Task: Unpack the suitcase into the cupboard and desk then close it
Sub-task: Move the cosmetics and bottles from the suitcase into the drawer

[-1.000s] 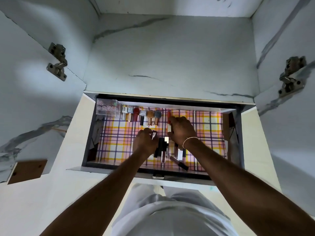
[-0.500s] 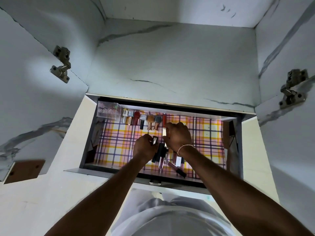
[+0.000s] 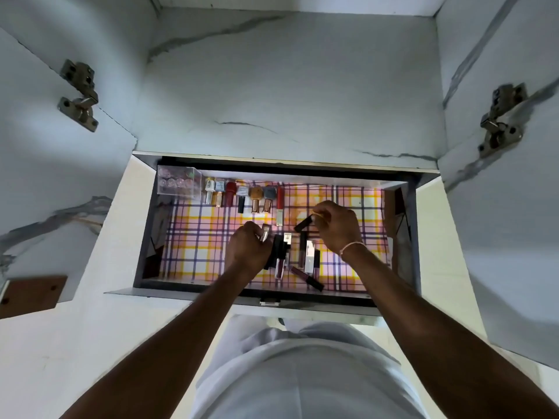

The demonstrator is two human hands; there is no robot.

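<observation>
An open drawer (image 3: 142,237) lined with plaid paper (image 3: 199,237) lies below me. Along its back edge stands a row of small cosmetic bottles (image 3: 239,195), ending in a red and gold tube (image 3: 280,205). A loose heap of dark lip tubes (image 3: 302,261) rests near the front middle. My left hand (image 3: 249,252) is closed around a metallic tube (image 3: 265,232) beside the heap. My right hand (image 3: 335,228) pinches a black tube (image 3: 303,223) just above the lining, right of the red tube.
A clear plastic box (image 3: 179,184) sits in the drawer's back left corner. Open cupboard doors with metal hinges (image 3: 79,95) flank the drawer, the other hinge (image 3: 500,119) on the right. A marbled shelf (image 3: 287,86) lies behind. The drawer's front latch (image 3: 269,302) is near my legs.
My right hand left the red and gold tube at the end of the row, drew back to the right, and now holds a black tube. My left hand barely moved.
</observation>
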